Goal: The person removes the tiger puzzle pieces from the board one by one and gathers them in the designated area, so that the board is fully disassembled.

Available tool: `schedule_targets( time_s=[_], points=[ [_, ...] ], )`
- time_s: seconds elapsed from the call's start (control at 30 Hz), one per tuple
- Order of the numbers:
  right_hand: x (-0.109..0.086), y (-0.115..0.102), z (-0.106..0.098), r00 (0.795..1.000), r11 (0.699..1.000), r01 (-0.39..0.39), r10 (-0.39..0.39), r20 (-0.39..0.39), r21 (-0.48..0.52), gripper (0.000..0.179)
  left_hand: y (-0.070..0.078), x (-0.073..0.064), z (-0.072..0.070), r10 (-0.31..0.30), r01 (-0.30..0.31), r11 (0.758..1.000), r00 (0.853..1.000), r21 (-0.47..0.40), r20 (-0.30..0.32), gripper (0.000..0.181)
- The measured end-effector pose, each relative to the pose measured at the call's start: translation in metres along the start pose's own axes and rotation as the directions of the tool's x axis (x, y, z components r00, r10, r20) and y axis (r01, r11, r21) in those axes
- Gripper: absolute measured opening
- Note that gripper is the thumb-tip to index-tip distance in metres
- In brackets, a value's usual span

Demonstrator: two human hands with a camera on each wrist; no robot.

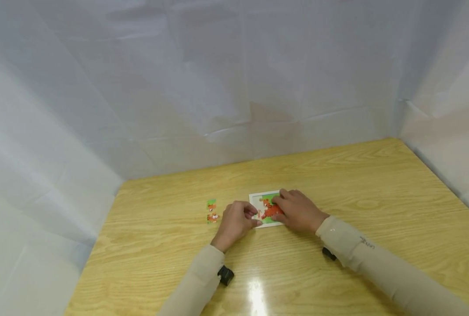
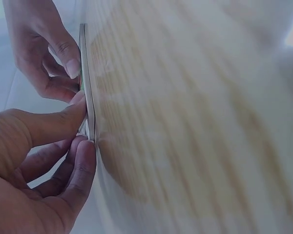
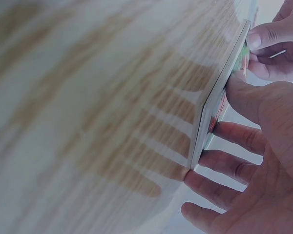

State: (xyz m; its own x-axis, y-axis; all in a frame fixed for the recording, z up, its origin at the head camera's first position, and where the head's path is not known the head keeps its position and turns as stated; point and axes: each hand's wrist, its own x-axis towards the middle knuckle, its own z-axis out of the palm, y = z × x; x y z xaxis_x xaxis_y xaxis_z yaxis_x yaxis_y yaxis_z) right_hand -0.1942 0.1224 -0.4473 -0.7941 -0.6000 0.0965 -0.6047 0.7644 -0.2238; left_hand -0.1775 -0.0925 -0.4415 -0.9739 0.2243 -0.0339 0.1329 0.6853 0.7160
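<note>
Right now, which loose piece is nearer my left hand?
In the head view, the lower piece; the green-topped upper piece lies farther from your left hand.

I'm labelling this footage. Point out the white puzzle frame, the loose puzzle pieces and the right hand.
White puzzle frame (image 1: pixel 263 193): head view, on its far rim.
Loose puzzle pieces (image 1: pixel 212 218): head view, on the part nearer the person.
Right hand (image 1: pixel 299 211): head view, on the back of the hand.
</note>
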Motion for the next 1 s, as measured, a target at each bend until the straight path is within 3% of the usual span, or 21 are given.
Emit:
schedule_targets(
  time_s=[0.37, 0.6, 1.0],
  points=[
    [-0.001, 0.000, -0.001, 1.000, 1.000, 0.001, -0.001, 0.008, 0.017, 0.046, 0.001, -0.003, -0.001, 0.047, -0.048, 0.998, 0.997, -0.033, -0.054, 0.007],
    [0.000, 0.000, -0.001, 1.000, 0.999, -0.006, 0.006, 0.004, 0.036, 0.045, -0.002, -0.005, -0.003, 0.027, -0.030, 0.994, 0.999, -0.104, -0.032, 0.004],
    [-0.003, -0.001, -0.002, 1.000, 0.999, -0.012, 0.011, 0.017, 0.051, 0.045, -0.009, -0.018, -0.025, -0.009, -0.002, 0.984, 0.998, -0.178, -0.062, 0.007]
  ],
)
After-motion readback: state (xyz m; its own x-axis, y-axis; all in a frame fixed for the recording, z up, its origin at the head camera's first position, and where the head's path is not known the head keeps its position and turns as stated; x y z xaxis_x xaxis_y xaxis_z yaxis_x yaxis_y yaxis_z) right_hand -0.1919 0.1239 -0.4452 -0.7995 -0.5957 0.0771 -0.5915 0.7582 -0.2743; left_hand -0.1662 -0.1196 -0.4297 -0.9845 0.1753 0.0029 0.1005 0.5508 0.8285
